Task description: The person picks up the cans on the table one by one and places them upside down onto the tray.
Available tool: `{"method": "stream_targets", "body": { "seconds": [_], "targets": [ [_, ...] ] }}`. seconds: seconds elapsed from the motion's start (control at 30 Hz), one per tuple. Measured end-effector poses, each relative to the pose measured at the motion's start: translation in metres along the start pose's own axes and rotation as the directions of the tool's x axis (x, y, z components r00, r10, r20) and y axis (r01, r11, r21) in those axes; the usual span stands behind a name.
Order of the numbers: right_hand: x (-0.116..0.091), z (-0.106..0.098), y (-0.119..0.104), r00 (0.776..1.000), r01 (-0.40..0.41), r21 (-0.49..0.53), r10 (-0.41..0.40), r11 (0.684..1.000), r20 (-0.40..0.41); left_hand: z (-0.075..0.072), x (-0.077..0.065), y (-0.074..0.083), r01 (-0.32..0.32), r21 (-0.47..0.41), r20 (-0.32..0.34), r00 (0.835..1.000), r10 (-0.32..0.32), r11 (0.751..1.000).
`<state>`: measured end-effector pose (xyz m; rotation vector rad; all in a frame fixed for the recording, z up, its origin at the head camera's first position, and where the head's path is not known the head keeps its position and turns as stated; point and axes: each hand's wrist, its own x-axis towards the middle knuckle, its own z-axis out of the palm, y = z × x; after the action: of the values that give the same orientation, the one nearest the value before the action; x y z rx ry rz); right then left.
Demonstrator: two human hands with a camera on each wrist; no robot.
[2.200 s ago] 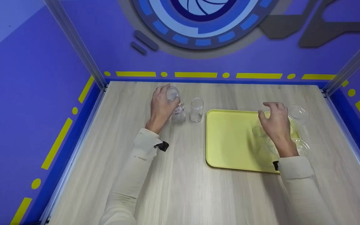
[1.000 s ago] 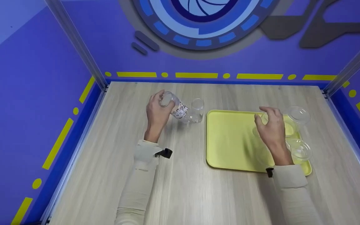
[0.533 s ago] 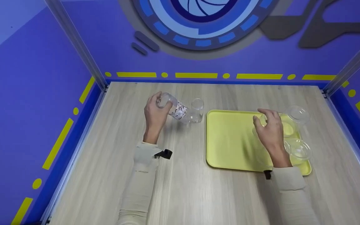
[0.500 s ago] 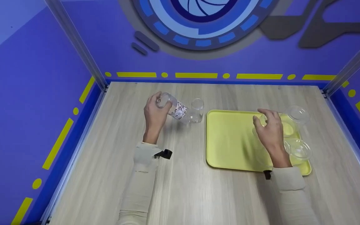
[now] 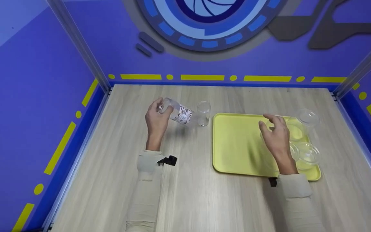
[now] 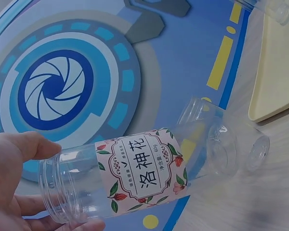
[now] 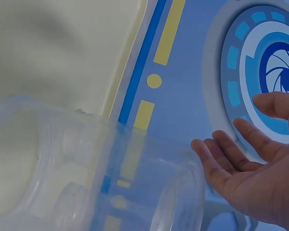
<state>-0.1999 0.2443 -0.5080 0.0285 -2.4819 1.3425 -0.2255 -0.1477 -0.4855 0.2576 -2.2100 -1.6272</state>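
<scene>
In the head view my left hand (image 5: 157,124) grips a clear plastic jar (image 5: 183,115) by its mouth end, thumb and fingers around the rim. The jar leans well over, its base pointing right. Flowers and large Chinese characters decorate its paper label (image 6: 144,175) in the left wrist view. Just right of the jar's base stands a clear drinking glass (image 5: 203,112). My right hand (image 5: 276,138) holds nothing above the yellow tray (image 5: 233,145), thumb and fingers spread apart. In the right wrist view its fingertips are right beside a clear plastic container (image 7: 135,168).
Clear round containers crowd the tray's right side, one at the front right (image 5: 310,154). Another clear container (image 5: 308,116) stands at the tray's back right corner. Blue panels (image 5: 221,64) enclose the wood-grain table (image 5: 192,193) at the back and sides.
The jar has gone from nearly upright to strongly tilted as my left hand moved left and toward me. My right hand has shifted left and slightly toward me over the tray.
</scene>
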Motion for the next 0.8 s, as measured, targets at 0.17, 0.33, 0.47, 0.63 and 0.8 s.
{"method": "stream_targets", "body": {
  "seconds": [0.17, 0.33, 0.47, 0.63, 0.8],
  "targets": [
    [-0.002, 0.002, -0.001, 0.999, -0.033, 0.003, 0.033, 0.999, 0.001, -0.003, -0.004, -0.001, 0.035, -0.029, 0.004, 0.999, -0.035, 0.999],
    [-0.005, 0.004, -0.003, 0.998, -0.070, 0.039, 0.070, 0.997, 0.002, -0.005, -0.007, -0.001, 0.053, -0.059, 0.001, 0.999, -0.053, 0.997],
    [-0.006, 0.006, -0.003, 0.997, -0.081, 0.067, 0.080, 0.994, 0.016, -0.005, -0.008, -0.003, 0.067, -0.084, -0.010, 0.998, -0.068, 0.994],
    [-0.008, 0.008, -0.004, 0.996, -0.086, 0.087, 0.085, 0.992, 0.018, -0.004, -0.009, -0.004, 0.080, -0.120, -0.032, 0.996, -0.084, 0.990],
    [-0.010, 0.007, -0.006, 0.991, -0.131, 0.122, 0.131, 0.984, 0.006, -0.002, -0.011, -0.005, 0.085, -0.142, -0.031, 0.995, -0.090, 0.986]
  ]
}}
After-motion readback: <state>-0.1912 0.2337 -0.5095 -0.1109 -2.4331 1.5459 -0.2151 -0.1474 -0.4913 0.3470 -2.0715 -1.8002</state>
